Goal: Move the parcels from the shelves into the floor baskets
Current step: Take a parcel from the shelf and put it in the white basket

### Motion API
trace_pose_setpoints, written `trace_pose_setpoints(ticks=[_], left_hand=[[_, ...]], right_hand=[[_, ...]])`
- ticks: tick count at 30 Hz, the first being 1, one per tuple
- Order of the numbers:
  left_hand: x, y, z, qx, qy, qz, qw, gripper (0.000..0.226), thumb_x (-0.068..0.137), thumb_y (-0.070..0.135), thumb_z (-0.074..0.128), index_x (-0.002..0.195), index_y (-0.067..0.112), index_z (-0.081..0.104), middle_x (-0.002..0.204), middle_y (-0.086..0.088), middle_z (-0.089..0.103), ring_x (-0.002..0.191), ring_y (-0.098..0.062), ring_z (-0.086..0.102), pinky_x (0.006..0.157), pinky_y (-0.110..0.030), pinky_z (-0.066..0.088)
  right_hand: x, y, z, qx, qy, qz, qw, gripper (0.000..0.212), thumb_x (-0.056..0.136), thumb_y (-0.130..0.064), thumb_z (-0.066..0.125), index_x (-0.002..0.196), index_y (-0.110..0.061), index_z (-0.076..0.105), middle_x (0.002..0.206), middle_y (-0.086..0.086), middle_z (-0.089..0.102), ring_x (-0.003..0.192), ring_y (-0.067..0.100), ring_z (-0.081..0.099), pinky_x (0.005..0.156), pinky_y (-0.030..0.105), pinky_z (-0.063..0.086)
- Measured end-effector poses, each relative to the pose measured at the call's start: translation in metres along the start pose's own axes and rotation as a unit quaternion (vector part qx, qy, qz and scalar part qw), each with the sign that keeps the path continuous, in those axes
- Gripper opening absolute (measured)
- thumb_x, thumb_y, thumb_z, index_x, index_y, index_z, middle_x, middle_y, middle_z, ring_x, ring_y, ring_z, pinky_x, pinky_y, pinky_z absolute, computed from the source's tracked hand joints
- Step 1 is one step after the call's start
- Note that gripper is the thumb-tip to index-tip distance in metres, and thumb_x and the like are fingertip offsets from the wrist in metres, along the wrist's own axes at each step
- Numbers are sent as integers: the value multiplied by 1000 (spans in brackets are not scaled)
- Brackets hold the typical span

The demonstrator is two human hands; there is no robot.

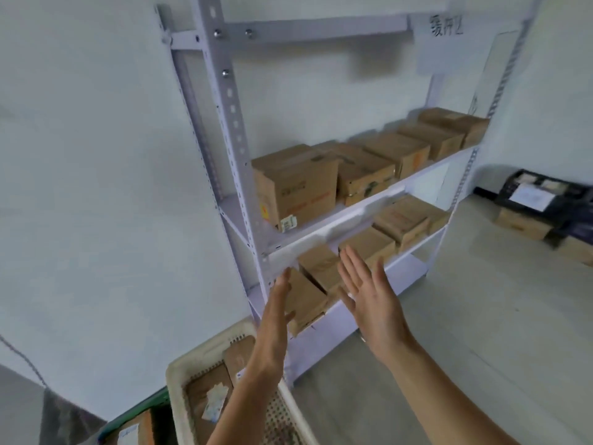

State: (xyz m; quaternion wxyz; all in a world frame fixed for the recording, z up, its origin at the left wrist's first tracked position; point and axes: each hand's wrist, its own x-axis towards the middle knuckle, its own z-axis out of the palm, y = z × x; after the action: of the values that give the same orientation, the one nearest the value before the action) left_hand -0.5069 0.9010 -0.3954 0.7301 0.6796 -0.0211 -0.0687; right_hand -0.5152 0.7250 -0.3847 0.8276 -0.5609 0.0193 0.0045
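Note:
A white metal shelf rack (244, 216) holds brown cardboard parcels on two levels. At the left end of the lower shelf a small parcel (306, 300) tilts forward over the edge. My left hand (277, 303) is flat against its left side, fingers straight. My right hand (369, 297) is spread open just to the right of it, in front of a second small parcel (321, 264); I cannot tell whether it touches either. A cream floor basket (205, 358) below the shelf holds parcels, and my left forearm passes over it.
Several larger parcels (298, 184) line the upper shelf. More parcels (401, 220) sit further right on the lower shelf. A green basket (141, 412) with a parcel is at the bottom left. A black crate (545, 194) over boxes stands on the floor at right.

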Motion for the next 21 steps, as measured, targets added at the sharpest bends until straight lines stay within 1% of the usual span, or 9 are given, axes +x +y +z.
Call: trace_pose_setpoints(ticks=[2,4,5,7,10,13,15,18,21], left_hand=[[8,11,32,15,-22,21,999,61,106,74,31,160,47,43,140,47,56,134,18,51,112,-30,44],[20,21,60,6,-37,15,999,64,99,82,38,155,53,48,137,47,59,128,18,56,107,-29,46],[26,26,76,9,-50,17,999,68,93,86,38,153,57,49,140,46,58,131,16,56,108,-29,44],[41,29,107,27,-73,22,997,70,88,90,35,151,64,47,152,41,50,141,10,49,116,-37,40],[71,26,151,19,-98,18,995,65,90,90,35,150,66,46,160,32,46,149,-3,46,124,-46,36],[111,20,206,12,-116,11,993,63,83,97,38,140,73,49,146,41,48,146,-5,47,123,-50,36],[135,16,232,-14,-120,10,993,68,80,99,42,140,69,52,139,45,53,143,3,48,118,-45,42],[184,10,291,-43,-140,26,989,59,86,93,44,136,67,61,136,44,62,131,16,55,109,-36,45],[228,13,343,-87,-149,2,985,46,89,84,55,128,63,68,129,36,69,121,11,64,103,-31,48]], right_hand=[[-3,-23,-18,-1,-3,-25,1000,82,77,-95,48,148,-53,45,162,-27,44,152,-5,34,126,36,22],[-2,-43,-37,1,17,-40,999,85,71,-94,56,144,-50,49,157,-25,51,153,1,37,126,37,25],[-2,-52,-49,-1,20,-48,999,89,68,-96,58,144,-51,49,156,-26,51,151,-1,39,125,36,26],[1,-68,-74,-16,24,-59,998,93,72,-99,51,152,-51,43,159,-29,46,147,-8,41,127,36,26],[15,-89,-119,-6,58,-62,996,77,96,-78,29,163,-41,35,163,-25,43,149,-5,40,131,40,24],[38,-102,-173,-2,76,-72,995,65,106,-65,15,163,-39,34,163,-24,44,149,-7,39,126,32,26],[51,-114,-196,-9,83,-69,994,66,103,-65,18,160,-39,36,160,-26,48,144,-11,43,124,30,28],[88,-138,-251,-41,117,-83,989,73,92,-68,32,156,-34,44,157,-21,53,140,-9,50,120,29,36],[118,-169,-298,-51,128,-70,988,71,94,-69,31,155,-37,46,157,-24,53,144,-8,46,124,30,32]])
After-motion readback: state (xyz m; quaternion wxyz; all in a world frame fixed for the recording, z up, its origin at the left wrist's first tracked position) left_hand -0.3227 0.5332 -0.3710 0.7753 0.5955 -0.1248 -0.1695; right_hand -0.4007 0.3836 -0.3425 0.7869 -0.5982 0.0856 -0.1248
